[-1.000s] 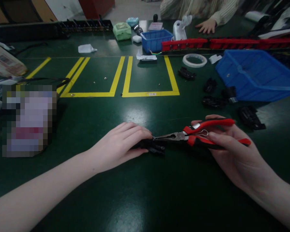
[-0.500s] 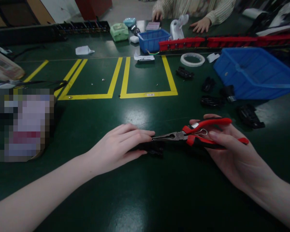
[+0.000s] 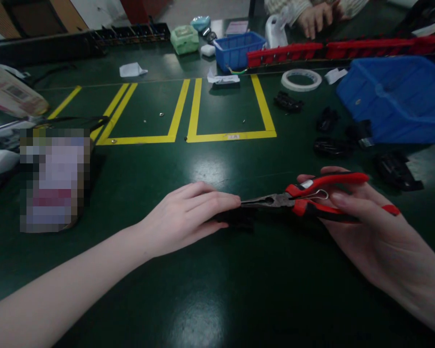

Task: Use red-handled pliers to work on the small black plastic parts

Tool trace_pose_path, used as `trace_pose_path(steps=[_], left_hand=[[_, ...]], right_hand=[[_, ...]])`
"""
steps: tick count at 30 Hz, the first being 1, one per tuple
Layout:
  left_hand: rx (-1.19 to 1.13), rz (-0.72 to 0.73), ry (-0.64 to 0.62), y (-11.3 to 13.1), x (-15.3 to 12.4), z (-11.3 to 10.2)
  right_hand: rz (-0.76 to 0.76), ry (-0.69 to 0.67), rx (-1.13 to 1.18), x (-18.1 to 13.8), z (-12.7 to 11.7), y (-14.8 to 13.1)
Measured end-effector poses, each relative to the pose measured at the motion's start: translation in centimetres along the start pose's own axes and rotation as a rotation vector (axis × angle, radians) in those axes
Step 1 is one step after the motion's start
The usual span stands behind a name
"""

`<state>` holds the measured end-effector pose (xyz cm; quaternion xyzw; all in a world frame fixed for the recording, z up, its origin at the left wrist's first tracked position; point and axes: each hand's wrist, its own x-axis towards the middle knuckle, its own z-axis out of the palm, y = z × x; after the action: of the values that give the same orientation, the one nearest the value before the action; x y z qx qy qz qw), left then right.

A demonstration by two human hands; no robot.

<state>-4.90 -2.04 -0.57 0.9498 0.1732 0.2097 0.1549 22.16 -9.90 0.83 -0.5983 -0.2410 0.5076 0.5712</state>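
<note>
In my right hand point(image 3: 362, 217) I grip long-nose pliers point(image 3: 275, 200) with red and black handles and a wire spring between them. Their jaws point left and reach the fingertips of my left hand point(image 3: 199, 210). Those fingers are bent over a small black plastic part point(image 3: 241, 220) low on the green table point(image 3: 210, 270) and press on it. Much of the part lies hidden under the hand and in dark shadow. What the jaw tips touch, I cannot make out.
Several black plastic parts point(image 3: 331, 146) lie right, before a large blue bin point(image 3: 395, 99). A tape roll point(image 3: 301, 79) and a smaller blue bin point(image 3: 235, 50) stand farther back. Red strips point(image 3: 286, 55) cross behind. At the far side shows another person's hand point(image 3: 315, 19).
The whole view has shifted, so the table things sit further right. Both my hands and the pliers keep nearly the same hold. The other person's hands have moved closer together.
</note>
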Motion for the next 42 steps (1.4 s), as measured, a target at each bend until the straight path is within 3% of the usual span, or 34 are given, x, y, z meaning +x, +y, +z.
trace_pose_path(steps=[15, 22, 42], left_hand=[[-0.105, -0.076, -0.014, 0.0, 0.23, -0.01], [-0.112, -0.081, -0.036, -0.05, 0.34, -0.06], [-0.107, -0.082, -0.031, -0.14, 0.31, 0.04]], right_hand=[[-0.004, 0.09, -0.039, 0.05, -0.09, -0.03], [-0.035, 0.028, -0.081, 0.06, -0.46, 0.69], [-0.055, 0.028, -0.133, 0.36, -0.24, 0.61]])
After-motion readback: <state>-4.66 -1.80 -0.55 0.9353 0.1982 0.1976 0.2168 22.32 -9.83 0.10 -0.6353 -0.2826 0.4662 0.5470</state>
